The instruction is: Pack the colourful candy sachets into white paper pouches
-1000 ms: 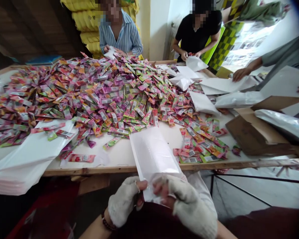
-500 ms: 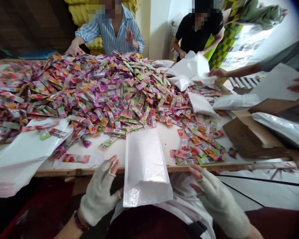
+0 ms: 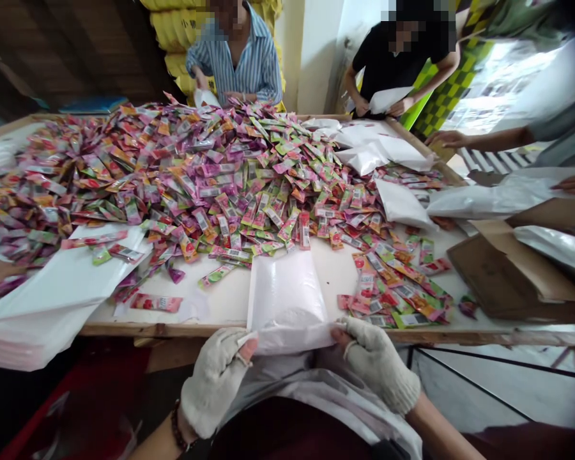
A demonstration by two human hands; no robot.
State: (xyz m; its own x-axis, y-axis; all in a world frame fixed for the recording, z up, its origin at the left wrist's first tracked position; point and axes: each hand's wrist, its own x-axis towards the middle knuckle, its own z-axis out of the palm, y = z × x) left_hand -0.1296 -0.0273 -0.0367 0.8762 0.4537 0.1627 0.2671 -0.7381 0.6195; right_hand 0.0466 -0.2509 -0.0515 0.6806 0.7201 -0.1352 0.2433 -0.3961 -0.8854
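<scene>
A white padded mailer (image 3: 287,291) lies at the table's front edge, its near end hanging toward me. My left hand (image 3: 220,377), in a white fingerless glove, pinches the near left corner of the mailer. The near right corner is gripped by my right hand (image 3: 378,361), gloved the same way. The mailer bulges in the middle; what it holds is hidden. Just beyond it spreads a big heap of colourful snack sachets (image 3: 211,179). A smaller cluster of sachets (image 3: 378,287) lies to its right.
A stack of flat white mailers (image 3: 52,300) overhangs the front edge at left. Filled white mailers (image 3: 402,203) and an open cardboard box (image 3: 498,268) occupy the right side. Two co-workers stand across the table (image 3: 330,268); other people's hands reach in from right and left.
Both hands have closed in on the mailer and taken its near corners. Its near end is now folded up and pulled taut. A far co-worker now holds a white mailer; the view has shifted slightly.
</scene>
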